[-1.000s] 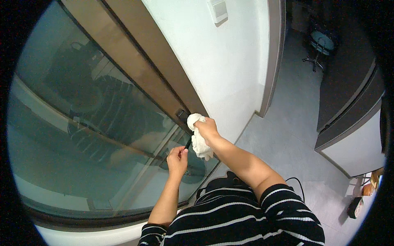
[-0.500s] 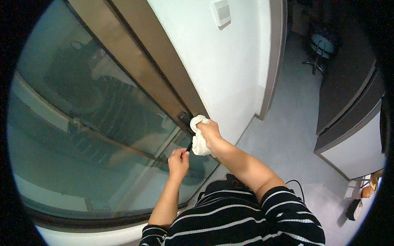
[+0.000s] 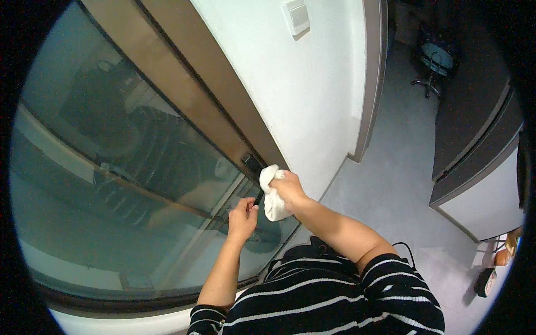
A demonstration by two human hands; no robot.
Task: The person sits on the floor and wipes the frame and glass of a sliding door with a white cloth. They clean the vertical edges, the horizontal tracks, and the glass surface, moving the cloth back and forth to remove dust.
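Observation:
My right hand (image 3: 287, 187) is closed on a bunched white cloth (image 3: 274, 206), part of which hangs below my fingers. The cloth lies against the edge of the brown door frame (image 3: 215, 120), just below a small black latch (image 3: 252, 162). Beside it on the left, my left hand (image 3: 242, 219) has its thumb and fingers bent about the lower end of a slim black handle (image 3: 258, 197). The cloth and my right hand hide part of this handle. Behind my left hand is a large glass pane (image 3: 167, 206) with reflections in it.
To the right of the frame rises a white wall (image 3: 279, 78) with a light switch (image 3: 297, 18). Beyond is a grey floor (image 3: 379, 162) with a swivel stool (image 3: 434, 64) at the far right. A dark cabinet (image 3: 472, 128) bounds the right side.
The cloth and my right hand have shifted slightly down and right, baring more of the black latch. My left hand's fingers have loosened a little near the handle.

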